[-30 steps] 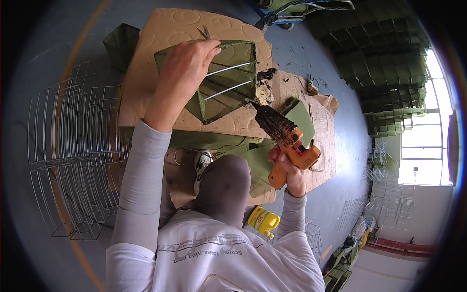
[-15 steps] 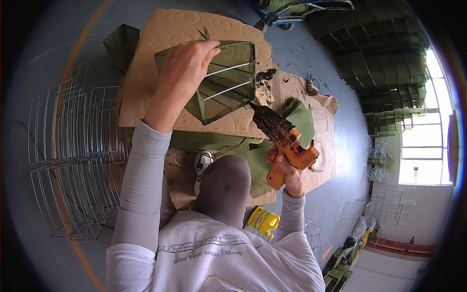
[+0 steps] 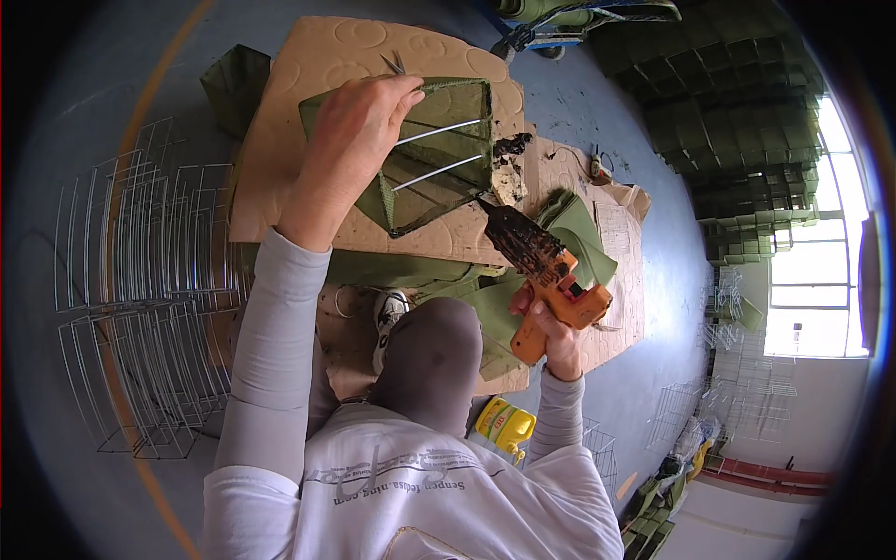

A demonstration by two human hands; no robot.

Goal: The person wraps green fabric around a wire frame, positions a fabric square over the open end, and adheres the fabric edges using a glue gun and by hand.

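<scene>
Read as a clock face with twelve at the top of the head view, the left hand is at eleven o'clock, its fingers drawn together on the upper edge of a green mesh box, though the back of the hand covers most of the grip and that side of the box. The box lies just left of twelve, over a patterned cardboard sheet, with two pale rods crossing it; their left ends are hard to follow. The right hand, towards four, is wrapped around the handle of an orange glue gun at three; the handle hides parts of the fingers, and whether the trigger is pressed cannot be told. The gun's front is caked in dark residue, and its narrow tip points to ten, at the box's lower right corner; contact there is too small to make out. Pointed metal tips poke out past the left hand, the rest of that tool hidden. A dark, crusted lump sits at one, beside the box, and folded green fabric at two, partly behind the gun. A yellow jug stands at five, partly covered by the shirt. Wire frames overlap at nine, too tangled to count.
</scene>
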